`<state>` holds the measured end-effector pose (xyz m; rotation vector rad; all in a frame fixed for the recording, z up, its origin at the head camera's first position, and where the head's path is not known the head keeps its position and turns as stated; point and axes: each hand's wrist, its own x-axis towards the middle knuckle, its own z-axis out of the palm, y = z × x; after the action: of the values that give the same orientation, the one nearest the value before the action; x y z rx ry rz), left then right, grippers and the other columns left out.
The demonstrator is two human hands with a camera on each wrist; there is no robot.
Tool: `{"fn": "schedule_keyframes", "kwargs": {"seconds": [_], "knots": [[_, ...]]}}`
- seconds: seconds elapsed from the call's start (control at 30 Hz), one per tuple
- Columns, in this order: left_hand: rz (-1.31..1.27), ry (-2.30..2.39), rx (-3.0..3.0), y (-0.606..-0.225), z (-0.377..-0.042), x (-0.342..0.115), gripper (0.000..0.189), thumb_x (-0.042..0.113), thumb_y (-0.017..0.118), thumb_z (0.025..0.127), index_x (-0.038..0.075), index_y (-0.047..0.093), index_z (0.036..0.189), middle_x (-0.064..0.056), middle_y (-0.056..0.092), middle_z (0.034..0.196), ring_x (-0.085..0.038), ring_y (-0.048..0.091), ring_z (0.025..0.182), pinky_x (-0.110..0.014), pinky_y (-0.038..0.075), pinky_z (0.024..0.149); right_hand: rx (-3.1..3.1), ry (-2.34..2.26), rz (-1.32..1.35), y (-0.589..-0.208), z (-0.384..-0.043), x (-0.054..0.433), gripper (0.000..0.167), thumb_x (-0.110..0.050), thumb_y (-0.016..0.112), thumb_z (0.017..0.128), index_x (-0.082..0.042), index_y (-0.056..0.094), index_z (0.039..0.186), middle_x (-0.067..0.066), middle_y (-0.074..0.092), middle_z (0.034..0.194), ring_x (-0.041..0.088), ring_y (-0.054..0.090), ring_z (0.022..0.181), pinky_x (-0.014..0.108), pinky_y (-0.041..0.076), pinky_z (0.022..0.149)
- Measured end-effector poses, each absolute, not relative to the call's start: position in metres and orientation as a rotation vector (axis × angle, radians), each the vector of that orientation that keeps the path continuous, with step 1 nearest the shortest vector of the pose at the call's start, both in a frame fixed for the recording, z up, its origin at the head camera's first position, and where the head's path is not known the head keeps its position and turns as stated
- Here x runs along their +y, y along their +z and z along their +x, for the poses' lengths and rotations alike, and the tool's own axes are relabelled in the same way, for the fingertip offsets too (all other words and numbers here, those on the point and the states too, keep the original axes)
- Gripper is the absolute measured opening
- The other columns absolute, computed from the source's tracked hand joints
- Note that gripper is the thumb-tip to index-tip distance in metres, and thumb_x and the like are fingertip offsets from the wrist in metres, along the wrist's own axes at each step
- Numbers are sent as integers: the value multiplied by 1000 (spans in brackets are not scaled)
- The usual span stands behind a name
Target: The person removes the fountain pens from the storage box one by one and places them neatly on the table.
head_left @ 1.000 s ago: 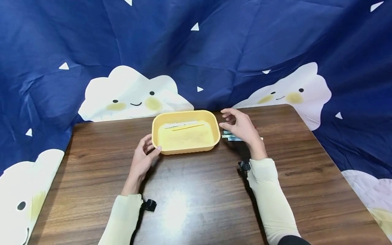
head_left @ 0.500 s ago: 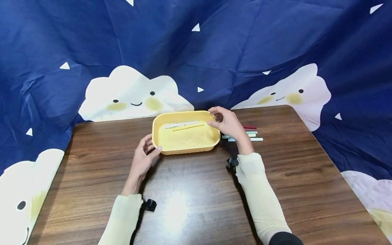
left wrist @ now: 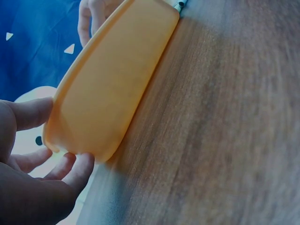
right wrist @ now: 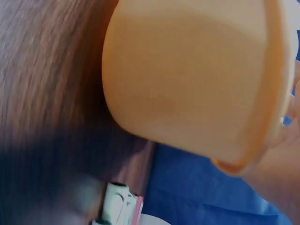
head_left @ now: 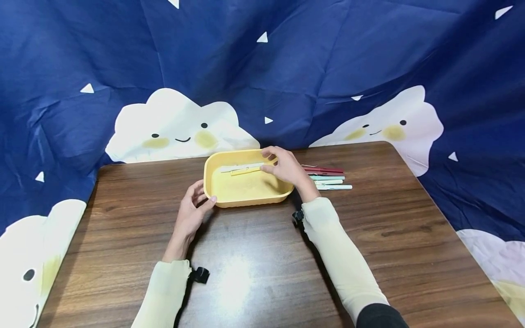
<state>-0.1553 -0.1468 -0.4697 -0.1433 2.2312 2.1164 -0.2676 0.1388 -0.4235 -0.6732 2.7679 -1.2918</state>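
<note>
A yellow plastic basket (head_left: 246, 189) rests near the far edge of the wooden table. Inside it lie a yellow pen (head_left: 244, 171) and a white pen (head_left: 238, 167), close together along the far side. My left hand (head_left: 192, 210) holds the basket's near left corner, with the thumb at the rim and the fingers against the outer wall. Reaching over the right rim, my right hand (head_left: 285, 167) hovers above the yellow pen's right end. Its thumb and fingers stand apart and hide that end. In the right wrist view the basket's wall (right wrist: 187, 79) hides most of the hand.
Right of the basket, several pens lie side by side on the table (head_left: 262, 255): a red pen (head_left: 328, 170), a green pen (head_left: 334, 177) and a light blue pen (head_left: 338, 187) among them. A blue cloth (head_left: 287, 68) with clouds hangs behind the table.
My right hand has moved left, from above the pens on the table to over the inside of the basket. My left hand and the basket stay in place.
</note>
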Motion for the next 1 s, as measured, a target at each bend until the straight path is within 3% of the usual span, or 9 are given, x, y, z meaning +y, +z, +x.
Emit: {"fn": "schedule_keyframes", "kwargs": {"seconds": [0.43,1.0], "knots": [[-148,2122,2222,-470,-155,-148,66,6,69,96,6,37,154,-19,48,144,-31,49,130,-16,48,84,2833,-1062,-608,-432,-282,123,42,-20,78,90,-3,67,127,14,66,123,29,57,118,39,42,103],[-146,2122,2221,-471,-157,-147,65,7,71,95,8,40,152,-17,49,142,-29,50,129,-16,48,84,2863,-875,-634,-457,-288,113,34,-24,82,87,-7,74,115,8,71,115,25,61,111,37,45,98]]}}
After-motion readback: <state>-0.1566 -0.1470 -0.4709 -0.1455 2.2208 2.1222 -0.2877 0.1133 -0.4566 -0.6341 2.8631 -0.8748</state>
